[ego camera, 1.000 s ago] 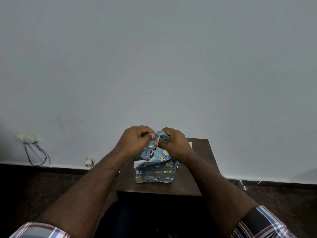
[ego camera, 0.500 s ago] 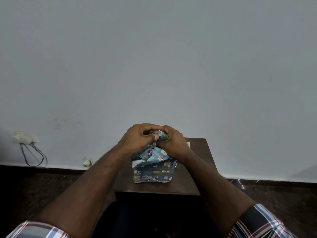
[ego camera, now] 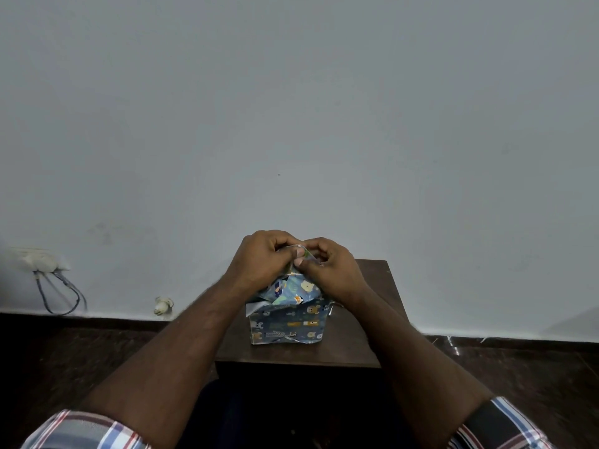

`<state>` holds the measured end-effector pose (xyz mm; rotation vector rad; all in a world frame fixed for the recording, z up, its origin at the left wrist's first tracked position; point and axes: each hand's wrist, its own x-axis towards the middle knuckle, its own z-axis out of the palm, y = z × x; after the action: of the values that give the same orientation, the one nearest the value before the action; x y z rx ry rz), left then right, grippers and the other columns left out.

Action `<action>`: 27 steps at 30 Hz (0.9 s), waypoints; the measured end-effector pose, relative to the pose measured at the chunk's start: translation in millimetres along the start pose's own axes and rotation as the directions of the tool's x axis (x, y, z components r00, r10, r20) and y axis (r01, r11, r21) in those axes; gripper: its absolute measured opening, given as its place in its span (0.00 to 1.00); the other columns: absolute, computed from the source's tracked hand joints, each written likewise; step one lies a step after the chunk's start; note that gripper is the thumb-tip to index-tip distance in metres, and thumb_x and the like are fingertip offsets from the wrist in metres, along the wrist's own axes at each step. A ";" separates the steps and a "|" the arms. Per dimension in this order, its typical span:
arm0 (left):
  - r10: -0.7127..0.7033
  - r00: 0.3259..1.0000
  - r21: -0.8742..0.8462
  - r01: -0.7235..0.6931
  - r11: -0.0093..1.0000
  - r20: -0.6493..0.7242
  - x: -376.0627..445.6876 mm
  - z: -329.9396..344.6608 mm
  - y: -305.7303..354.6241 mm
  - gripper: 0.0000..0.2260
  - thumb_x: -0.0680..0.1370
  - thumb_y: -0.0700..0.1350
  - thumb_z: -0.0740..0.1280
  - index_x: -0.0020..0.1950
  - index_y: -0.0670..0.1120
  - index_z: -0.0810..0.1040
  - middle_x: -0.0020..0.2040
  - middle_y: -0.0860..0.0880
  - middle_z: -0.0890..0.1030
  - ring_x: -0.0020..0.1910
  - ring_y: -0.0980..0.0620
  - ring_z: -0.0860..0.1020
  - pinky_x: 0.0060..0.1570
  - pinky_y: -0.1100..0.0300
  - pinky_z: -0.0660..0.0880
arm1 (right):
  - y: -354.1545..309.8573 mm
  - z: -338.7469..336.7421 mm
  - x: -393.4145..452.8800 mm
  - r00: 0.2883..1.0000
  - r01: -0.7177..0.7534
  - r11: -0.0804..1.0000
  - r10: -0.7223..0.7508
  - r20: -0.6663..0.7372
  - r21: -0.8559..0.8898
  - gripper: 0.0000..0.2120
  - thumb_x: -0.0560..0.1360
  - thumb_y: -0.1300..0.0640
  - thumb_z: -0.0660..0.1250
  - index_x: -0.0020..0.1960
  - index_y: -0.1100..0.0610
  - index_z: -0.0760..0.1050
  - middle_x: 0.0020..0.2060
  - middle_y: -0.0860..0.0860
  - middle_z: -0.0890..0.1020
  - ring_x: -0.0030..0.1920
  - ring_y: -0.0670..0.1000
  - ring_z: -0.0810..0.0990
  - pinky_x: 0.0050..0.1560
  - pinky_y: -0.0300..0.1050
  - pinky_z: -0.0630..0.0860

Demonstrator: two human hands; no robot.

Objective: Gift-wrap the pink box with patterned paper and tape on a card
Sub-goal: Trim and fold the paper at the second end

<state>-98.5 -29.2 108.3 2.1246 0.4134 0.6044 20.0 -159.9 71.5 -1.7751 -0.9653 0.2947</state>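
Both hands meet at frame center, just above the wrapped box. L hand (ego camera: 259, 259) has fingers curled, thumb + fingertips pinching the gathered top of the patterned paper (ego camera: 293, 288). R hand (ego camera: 334, 268) also curled, pinching the same paper peak from the other side; thumbs nearly touching each other. Paper bunched up into a point between the 2 hands.

Box (ego camera: 287, 328) sits lower center of frame, fully covered on the visible front face by blue animal-print paper; no pink showing. Front face flat, upper flap folded diagonally over top, white underside of paper visible at the box's upper-left corner. Bottom edge slightly crumpled. Box rests on small dark brown table (ego camera: 366, 338), toward its left-center; table is against the wall.

Forearms enter from lower left and lower right, plaid sleeves (ego camera: 81, 429) at bottom corners.

Bkgd: plain grey-white wall (ego camera: 291, 108) fills the upper 2/3 of frame. Wall socket w/ hanging cables (ego camera: 48, 273) at left edge, mid-low. Small white plug-like item (ego camera: 163, 305) on wall near skirting, left of the L forearm. Dark floor (ego camera: 64, 351) along the bottom.
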 end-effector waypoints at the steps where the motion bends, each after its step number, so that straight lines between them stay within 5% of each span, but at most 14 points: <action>1: 0.002 1.000 -0.003 -0.002 1.000 -0.006 0.3 0.5 0.1 0.05 0.78 0.45 0.72 0.46 0.54 0.87 0.42 0.58 0.86 0.45 0.63 0.83 0.47 0.62 0.78 | 1.8 -3.0 -1.6 1.000 0.007 1.000 -0.007 -0.019 -0.005 0.06 0.76 0.52 0.72 0.52 0.49 0.83 0.43 0.45 0.86 0.44 0.44 0.85 0.47 0.50 0.82; 9: 0.021 1.000 0.038 -0.022 0.999 0.006 1.4 1.3 2.0 0.05 0.78 0.49 0.72 0.52 0.55 0.87 0.46 0.61 0.86 0.50 0.67 0.81 0.51 0.67 0.75 | 1.9 -9.3 -2.7 0.997 0.054 0.994 -0.059 -0.051 -0.095 0.05 0.76 0.54 0.72 0.46 0.52 0.86 0.37 0.48 0.86 0.40 0.48 0.84 0.43 0.52 0.80; 13: 0.037 0.999 0.043 -0.036 0.998 -0.027 3.2 0.5 2.3 0.05 0.79 0.46 0.71 0.50 0.53 0.87 0.43 0.64 0.85 0.48 0.67 0.81 0.51 0.66 0.76 | 6.4 -15.1 -9.2 1.000 -0.017 1.000 0.017 -0.015 -0.005 0.13 0.76 0.54 0.73 0.60 0.54 0.83 0.44 0.46 0.87 0.46 0.43 0.85 0.52 0.48 0.81; 15: 0.023 1.000 0.031 -0.022 0.999 -0.016 5.5 2.1 1.6 0.05 0.79 0.46 0.71 0.51 0.54 0.87 0.43 0.66 0.84 0.48 0.68 0.81 0.51 0.66 0.76 | 12.9 -20.5 -14.9 1.000 -0.018 1.000 0.017 -0.026 -0.013 0.10 0.77 0.56 0.71 0.58 0.53 0.84 0.45 0.45 0.87 0.47 0.44 0.85 0.52 0.50 0.82; 19: 0.000 1.000 0.001 0.000 1.000 0.019 1.6 -4.1 2.9 0.12 0.78 0.50 0.73 0.61 0.57 0.83 0.53 0.64 0.83 0.56 0.70 0.78 0.58 0.65 0.73 | 15.7 -22.7 -20.0 0.997 -0.046 0.999 0.046 -0.057 0.013 0.06 0.77 0.57 0.71 0.54 0.51 0.84 0.42 0.46 0.87 0.45 0.47 0.86 0.50 0.55 0.82; 23: 0.008 0.995 0.036 -0.005 0.999 -0.099 -36.8 -30.7 -10.8 0.14 0.81 0.38 0.66 0.54 0.58 0.83 0.51 0.65 0.84 0.54 0.67 0.79 0.53 0.68 0.74 | 12.1 -22.8 -21.8 0.993 -0.067 0.997 0.069 -0.100 0.027 0.09 0.76 0.54 0.74 0.56 0.49 0.81 0.43 0.46 0.86 0.45 0.44 0.84 0.51 0.49 0.81; 27: -0.007 0.995 0.207 -0.013 0.978 0.095 -84.9 -40.4 -34.3 0.30 0.74 0.27 0.59 0.60 0.61 0.78 0.58 0.68 0.77 0.57 0.77 0.71 0.53 0.78 0.66 | 9.5 -20.6 -26.6 0.989 -0.070 0.998 0.070 -0.130 0.005 0.06 0.76 0.56 0.73 0.52 0.50 0.81 0.43 0.45 0.84 0.45 0.43 0.83 0.51 0.48 0.82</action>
<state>-193.8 -24.9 77.9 2.3427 0.4356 0.4759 19.8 -194.4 65.6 -1.8071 -0.8114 0.2205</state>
